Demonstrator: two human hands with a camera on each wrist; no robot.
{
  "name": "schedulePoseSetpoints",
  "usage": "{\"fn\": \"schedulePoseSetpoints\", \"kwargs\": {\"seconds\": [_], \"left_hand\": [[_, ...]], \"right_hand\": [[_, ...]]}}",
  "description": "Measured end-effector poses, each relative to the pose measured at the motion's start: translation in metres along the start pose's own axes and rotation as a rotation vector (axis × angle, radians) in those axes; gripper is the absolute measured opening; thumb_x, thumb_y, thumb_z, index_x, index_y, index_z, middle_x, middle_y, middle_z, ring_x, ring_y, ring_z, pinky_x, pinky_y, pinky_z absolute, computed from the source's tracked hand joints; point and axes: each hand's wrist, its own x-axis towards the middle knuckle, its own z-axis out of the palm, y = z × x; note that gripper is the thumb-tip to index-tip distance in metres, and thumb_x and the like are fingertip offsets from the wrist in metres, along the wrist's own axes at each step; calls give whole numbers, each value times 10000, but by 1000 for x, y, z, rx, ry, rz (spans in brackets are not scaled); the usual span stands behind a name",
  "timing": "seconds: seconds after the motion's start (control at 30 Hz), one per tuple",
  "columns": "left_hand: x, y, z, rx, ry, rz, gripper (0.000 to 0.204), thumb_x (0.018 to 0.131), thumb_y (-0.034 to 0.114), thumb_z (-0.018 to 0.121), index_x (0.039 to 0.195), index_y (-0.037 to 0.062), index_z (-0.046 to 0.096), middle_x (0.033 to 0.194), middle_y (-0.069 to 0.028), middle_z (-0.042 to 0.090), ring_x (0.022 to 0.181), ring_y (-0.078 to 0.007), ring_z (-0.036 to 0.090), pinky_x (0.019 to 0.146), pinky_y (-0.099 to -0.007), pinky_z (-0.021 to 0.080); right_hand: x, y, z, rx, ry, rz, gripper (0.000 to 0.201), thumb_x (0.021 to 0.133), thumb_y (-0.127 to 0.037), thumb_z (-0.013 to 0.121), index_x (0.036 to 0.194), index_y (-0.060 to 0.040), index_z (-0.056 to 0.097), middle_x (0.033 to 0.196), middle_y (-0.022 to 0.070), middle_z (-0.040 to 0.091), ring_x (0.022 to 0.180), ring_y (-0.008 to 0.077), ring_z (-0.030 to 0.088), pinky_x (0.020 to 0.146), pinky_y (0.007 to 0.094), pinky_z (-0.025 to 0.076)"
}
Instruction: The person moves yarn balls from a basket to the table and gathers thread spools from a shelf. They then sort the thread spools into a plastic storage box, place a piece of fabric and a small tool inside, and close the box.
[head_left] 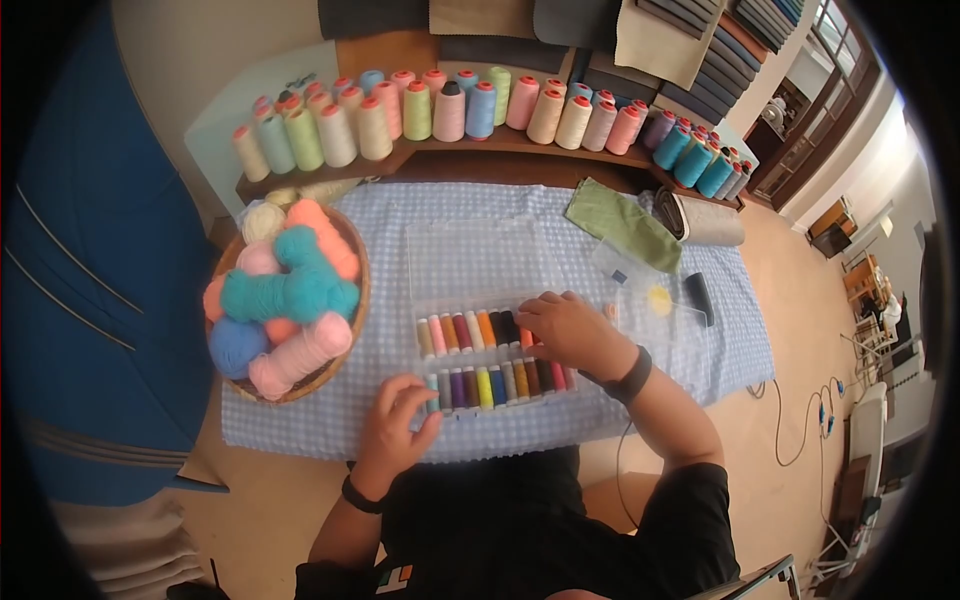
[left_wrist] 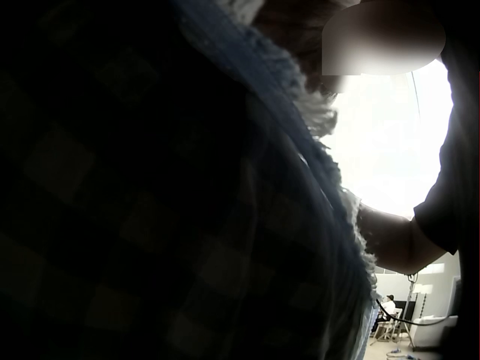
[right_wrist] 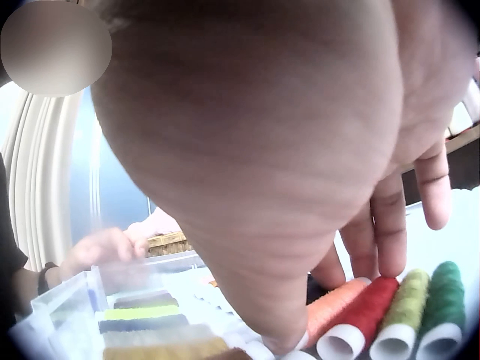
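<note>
A clear plastic thread box lies with its lid raised back, holding two rows of small thread spools. My right hand reaches over the right end of the back row. In the right wrist view its thumb and fingertips pinch an orange thread spool at both ends, with a red spool and two green ones beside it. My left hand is at the box's front left corner, fingers loosely bent beside a teal spool. The left wrist view shows mostly dark checked cloth.
A wicker basket of yarn stands left on the checked tablecloth. Large thread cones line a raised shelf behind. To the right are a green cloth, a clear case, a dark roll and rolled fabric.
</note>
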Motion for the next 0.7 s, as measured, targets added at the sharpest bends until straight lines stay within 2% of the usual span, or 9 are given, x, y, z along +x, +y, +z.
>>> {"fn": "schedulePoseSetpoints", "kwargs": {"seconds": [0.23, 0.43, 0.53, 0.63, 0.7], "left_hand": [[0, 0, 0, -7, -6, 1, 285, 863, 84, 787, 1132, 40, 705, 1216, -152, 617, 1087, -348, 676, 905, -422, 577], [0, 1, -1, 13, -8, 12, 283, 872, 90, 782, 1139, 38, 703, 1225, -157, 615, 1088, -350, 678, 912, -422, 577], [0, 1, 0, 7, -8, 8, 260, 877, 88, 765, 1123, 31, 701, 1228, -156, 604, 1081, -348, 670, 923, -430, 564], [0, 2, 1, -13, 0, 4, 247, 878, 86, 756, 1112, 28, 701, 1226, -155, 602, 1076, -347, 663, 926, -433, 555], [0, 1, 1, -18, -2, 4, 245, 878, 87, 755, 1110, 27, 700, 1224, -154, 604, 1076, -347, 659, 925, -432, 553]], "right_hand": [[-2, -4, -3, -32, 5, 37, 269, 865, -235, 790, 1083, -93, 722, 1119, 49, 682, 1131, 247, 664, 958, 401, 524], [-3, -3, -2, 6, 34, 17, 287, 852, -216, 804, 1103, -96, 733, 1115, 52, 672, 1102, 252, 673, 944, 404, 523], [-4, -5, -10, 59, 65, 19, 372, 839, -205, 819, 1177, -88, 717, 1151, 75, 675, 1112, 284, 674, 951, 413, 524], [-8, 6, -38, 208, 152, 69, 452, 836, -202, 828, 1247, -81, 684, 1196, 102, 676, 1147, 327, 665, 958, 424, 527], [-15, 20, -59, 178, 270, 168, 480, 839, -199, 827, 1275, -81, 664, 1218, 111, 676, 1166, 346, 658, 967, 439, 527]]}}
